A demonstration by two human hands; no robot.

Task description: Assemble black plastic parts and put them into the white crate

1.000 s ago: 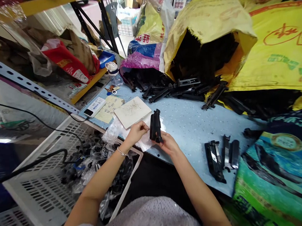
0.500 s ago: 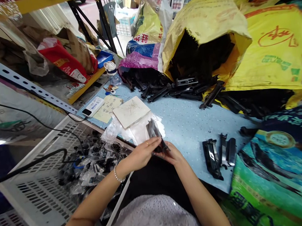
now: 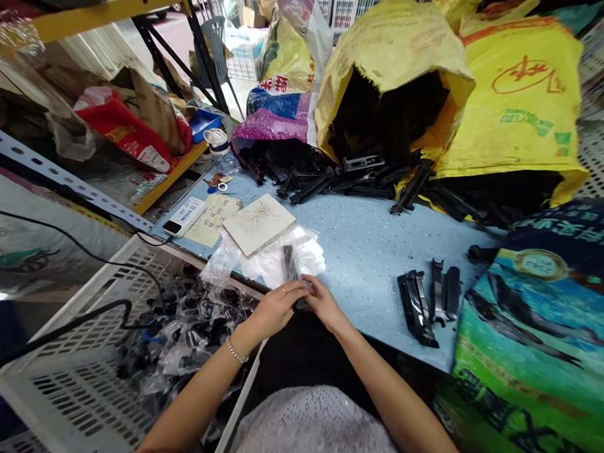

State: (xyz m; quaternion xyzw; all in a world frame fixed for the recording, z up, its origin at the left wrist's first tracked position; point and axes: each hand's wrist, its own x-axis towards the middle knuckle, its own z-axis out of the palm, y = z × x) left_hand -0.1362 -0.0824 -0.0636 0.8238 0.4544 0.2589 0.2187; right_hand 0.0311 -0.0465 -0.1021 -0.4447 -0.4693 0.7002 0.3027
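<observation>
A slim black plastic part [image 3: 289, 259], apparently inside a thin clear bag, stands up between my hands at the table's front edge. My left hand [image 3: 277, 309] is closed around its lower end, a ring and a beaded bracelet showing on that side. Fingers of my right hand [image 3: 326, 304] pinch the near end of the same bagged part, touching the left fingertips. Just beyond lies a stack of clear plastic bags [image 3: 308, 251], pinned under a pale square board [image 3: 259, 223]. Several loose black parts [image 3: 418, 308] rest on the table to the right.
Black parts spill from a yellow sack [image 3: 394, 42] at the back. Another yellow sack [image 3: 521, 103] and a green-blue sack [image 3: 528, 370] stand right. At left, a white crate [image 3: 73, 383] holds bagged pieces. A white device [image 3: 186, 215] and a bottle [image 3: 223, 153] are on the table.
The black part has turned from tilted to nearly upright and shifted slightly left. My right hand has moved left and up, its fingers now meeting my left hand's. The view has shifted a little.
</observation>
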